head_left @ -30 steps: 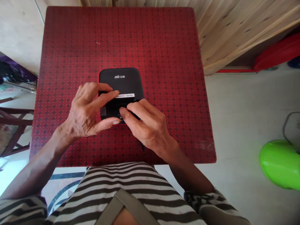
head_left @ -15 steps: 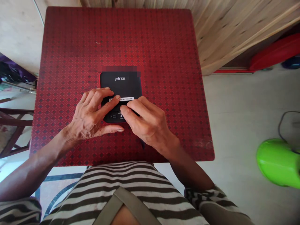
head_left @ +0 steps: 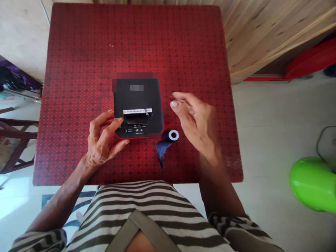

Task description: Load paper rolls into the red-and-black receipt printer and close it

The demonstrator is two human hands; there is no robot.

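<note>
A flat black device (head_left: 138, 98) with a red rim lies on the table, with a white warning label, a dark slot and small buttons near its front edge. At its left front corner, my left hand (head_left: 101, 136) has its fingers apart, the fingertips touching or very close to the edge. My right hand (head_left: 196, 122) is off to the right, away from the device, slightly blurred, thumb and fingers apart with nothing visible between them. Between them sits a small dark roll (head_left: 172, 135) with a pale hollow core, its loose dark-blue end trailing toward me.
The red patterned tabletop (head_left: 86, 52) has a tiny pale scrap (head_left: 111, 45) toward the back. Wooden panelling (head_left: 252, 35) stands behind and right. A bright green stool-like object (head_left: 312, 183) is on the floor at right, and a wooden chair (head_left: 18, 147) at left.
My right hand has left the device's front and moved right and up. My left hand has drawn back to the left edge. The slot and the dark roll now show fully.
</note>
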